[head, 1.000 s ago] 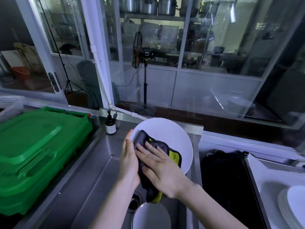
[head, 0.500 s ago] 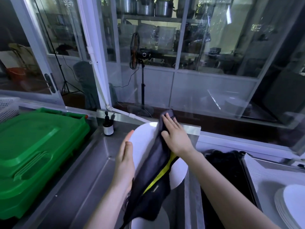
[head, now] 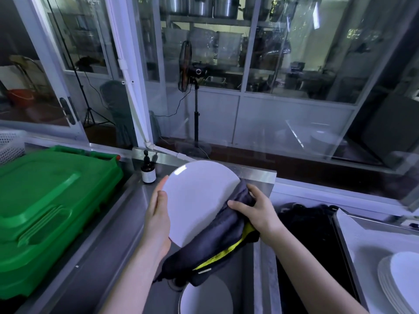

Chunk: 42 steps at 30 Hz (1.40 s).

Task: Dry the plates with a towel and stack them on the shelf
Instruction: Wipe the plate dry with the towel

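Pinching the white plate [head: 199, 200] by its left rim with the left hand [head: 157, 220], thumb on the face, fingers behind. Gripping a bunched dark towel [head: 217, 243] with the right hand [head: 256, 209], clamped over the plate's right rim, with a yellow lining underneath and a loose end hanging below both hands.

Held up between the two hands, raised on edge, face turned back toward the wearer. Round, so no long axis to mind, only the tilt. Plain glossy white, with one bright glint near the upper left. No drops discernible, though dryness is hard to judge from here. Probably mid-wipe along the rim.

For stacking: a stack of white plates [head: 401, 279] well off to the right of the right hand and lower, lying flat. Nearer the towel hand, then. Likely calls for tipping the plate flat and carrying it across rightward.

Directly beneath the hands, another plate [head: 205, 298] down in the sink basin [head: 242, 264], apparently waiting its turn.
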{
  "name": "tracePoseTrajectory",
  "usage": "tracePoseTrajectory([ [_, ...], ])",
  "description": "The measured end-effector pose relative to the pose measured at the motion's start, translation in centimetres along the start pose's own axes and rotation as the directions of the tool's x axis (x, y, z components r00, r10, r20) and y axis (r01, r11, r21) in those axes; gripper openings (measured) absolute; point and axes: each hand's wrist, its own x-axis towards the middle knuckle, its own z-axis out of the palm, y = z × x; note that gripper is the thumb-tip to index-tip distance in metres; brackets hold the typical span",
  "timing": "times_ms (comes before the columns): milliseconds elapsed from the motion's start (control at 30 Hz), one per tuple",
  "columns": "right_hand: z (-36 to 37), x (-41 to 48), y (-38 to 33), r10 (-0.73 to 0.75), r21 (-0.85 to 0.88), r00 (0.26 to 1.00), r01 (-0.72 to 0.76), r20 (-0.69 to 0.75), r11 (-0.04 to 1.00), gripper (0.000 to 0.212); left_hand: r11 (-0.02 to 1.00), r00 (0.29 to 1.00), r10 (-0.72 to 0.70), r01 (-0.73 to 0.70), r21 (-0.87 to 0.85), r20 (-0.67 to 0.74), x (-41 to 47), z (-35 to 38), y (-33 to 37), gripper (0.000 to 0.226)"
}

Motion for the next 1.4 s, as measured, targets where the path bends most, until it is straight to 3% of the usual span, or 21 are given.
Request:
tracePoseTrajectory([
  [67,-0.7,1.0,-1.4,-0.082,-0.027,0.993,0.084,0.079,0.996,0.050,0.997,0.997,0.026,-0.032,0.077,0.073,0.2,-0.6,0.2,0.042],
  [200,-0.9,3.3,-5.2,-0.174,-0.279,0.923,0.277,0.342,0.919,0.049,0.960,0.956,0.072,-0.144,0.242,0.285,0.7,-0.8,0.6,0.038],
  [333,-0.5,4.2,-6.5,-0.203,-0.341,0.906,0.337,0.372,0.878,0.043,0.960,0.953,0.068,-0.143,0.242,0.295,0.8,-0.4,1.0,0.039],
  [433,-1.1,3.3,-5.2,-0.188,-0.219,0.940,0.255,0.285,0.942,0.033,0.972,0.965,0.069,-0.122,0.200,0.252,0.4,-0.3,1.0,0.036],
  [500,-1.0,1.8,-3.2,-0.133,0.007,0.978,0.134,0.158,0.991,0.032,0.986,0.984,0.071,-0.094,0.141,0.161,0.2,-0.3,0.8,0.037],
  [600,0.4,-0.9,0.2,0.043,0.291,0.999,-0.042,0.005,0.956,0.036,0.999,0.999,0.045,-0.045,-0.025,-0.008,-0.1,0.2,0.6,0.039],
  [700,1.0,-2.1,1.5,0.111,0.343,0.994,-0.097,-0.023,0.934,0.037,0.999,0.999,0.015,-0.017,-0.048,-0.045,0.0,0.4,0.8,0.039],
  [833,-0.8,-0.5,-0.5,-0.006,0.271,0.997,-0.013,0.071,0.962,0.041,0.991,0.989,0.037,-0.054,0.119,0.141,1.3,-0.5,1.4,0.038],
  [933,-2.0,1.5,-3.1,-0.121,0.047,0.962,0.113,0.243,0.992,0.042,0.957,0.928,0.052,-0.152,0.246,0.370,2.3,-0.6,2.7,0.035],
  [1033,-1.8,2.7,-5.0,-0.086,-0.133,0.890,0.161,0.448,0.978,0.038,0.882,0.858,0.017,-0.255,0.397,0.514,2.8,0.2,3.7,0.029],
  [1100,-1.6,3.0,-5.1,-0.083,-0.130,0.878,0.162,0.471,0.978,0.033,0.877,0.882,-0.020,-0.211,0.431,0.471,3.1,0.5,3.8,0.023],
  [1200,-1.7,2.6,-4.5,-0.140,-0.038,0.909,0.168,0.393,0.985,0.031,0.923,0.934,-0.008,-0.131,0.361,0.358,3.1,0.4,3.2,0.019],
  [1267,-1.7,2.0,-3.2,-0.152,0.081,0.963,0.137,0.222,0.987,0.030,0.958,0.981,0.068,-0.116,0.263,0.184,2.2,0.3,1.9,0.019],
  [1333,-1.0,1.1,-1.6,-0.025,0.329,1.000,0.021,0.009,0.944,0.027,0.984,0.996,0.084,-0.082,0.157,-0.005,0.5,0.7,0.0,0.024],
  [1400,0.3,-0.1,-0.3,0.107,0.517,0.990,-0.043,-0.094,0.855,0.024,0.996,0.996,0.063,-0.059,0.067,-0.064,-1.0,1.4,-1.5,0.031],
])
